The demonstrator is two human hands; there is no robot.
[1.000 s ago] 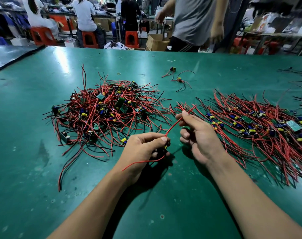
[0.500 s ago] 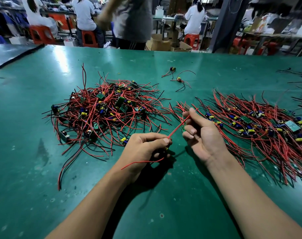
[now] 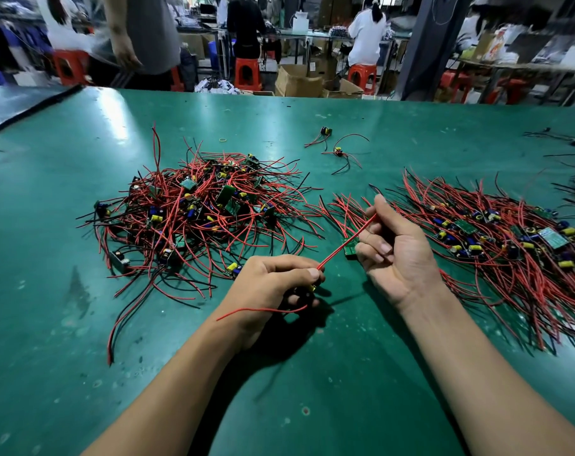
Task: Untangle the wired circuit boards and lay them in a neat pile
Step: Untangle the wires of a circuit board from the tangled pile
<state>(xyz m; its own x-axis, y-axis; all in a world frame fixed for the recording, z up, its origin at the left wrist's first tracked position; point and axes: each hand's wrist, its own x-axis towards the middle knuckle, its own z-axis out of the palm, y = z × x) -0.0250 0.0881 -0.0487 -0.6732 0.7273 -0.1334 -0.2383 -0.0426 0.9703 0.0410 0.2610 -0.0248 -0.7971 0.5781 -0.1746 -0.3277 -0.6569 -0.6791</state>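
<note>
A tangled heap of small circuit boards with red and black wires (image 3: 200, 218) lies left of centre on the green table (image 3: 82, 324). To the right spreads a flatter, combed-out pile of wired boards (image 3: 496, 245). My left hand (image 3: 273, 284) is closed around one board, mostly hidden in the fist, with a red wire trailing back over my wrist. A taut red wire (image 3: 345, 243) runs from that hand up to my right hand (image 3: 397, 248), which pinches it between thumb and forefinger. A small green board (image 3: 349, 248) shows just beside my right fingers.
Two loose wired boards (image 3: 337, 152) lie further back on the table, with a rubber band (image 3: 223, 139) near them. More black wires sit at the far right edge (image 3: 572, 185). A person (image 3: 141, 37) stands at the table's far side; others work behind.
My right hand has slid a little up and right along the red wire, pulling it straighter. The left hand stays put. The person behind the table has walked to the left.
</note>
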